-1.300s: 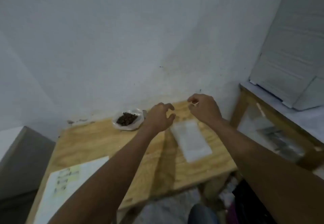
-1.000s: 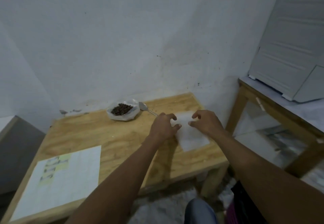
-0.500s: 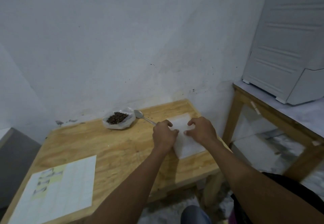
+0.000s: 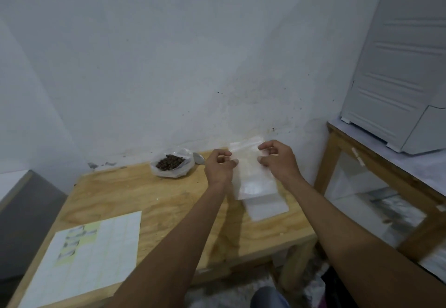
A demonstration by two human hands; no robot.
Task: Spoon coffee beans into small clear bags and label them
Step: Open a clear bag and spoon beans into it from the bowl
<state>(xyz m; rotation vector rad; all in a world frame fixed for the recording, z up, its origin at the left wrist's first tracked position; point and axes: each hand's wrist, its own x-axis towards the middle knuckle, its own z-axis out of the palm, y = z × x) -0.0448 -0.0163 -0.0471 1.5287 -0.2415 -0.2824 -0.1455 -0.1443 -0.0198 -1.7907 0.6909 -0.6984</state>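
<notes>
A small clear bag point(image 4: 251, 175) hangs upright above the wooden table point(image 4: 144, 196), lifted off a flat stack of clear bags point(image 4: 268, 207). My left hand point(image 4: 218, 166) pinches the bag's upper left edge. My right hand point(image 4: 277, 160) pinches its upper right edge. To the left, coffee beans point(image 4: 170, 161) lie in an open plastic bag by the wall. A metal spoon point(image 4: 199, 158) lies just right of the beans, its handle hidden behind my left hand. A white label sheet point(image 4: 84, 259) with a few marked yellow labels lies at the table's front left.
A white wall runs right behind the table. To the right stands a second wooden table point(image 4: 386, 172) with a white appliance point(image 4: 398, 66) on top. A grey surface point(image 4: 26, 211) lies to the left of the table. Cluttered floor shows below the table's front edge.
Both hands came down onto the stack of bags, then lifted one bag up off it toward the wall. The camera view shifted slightly.
</notes>
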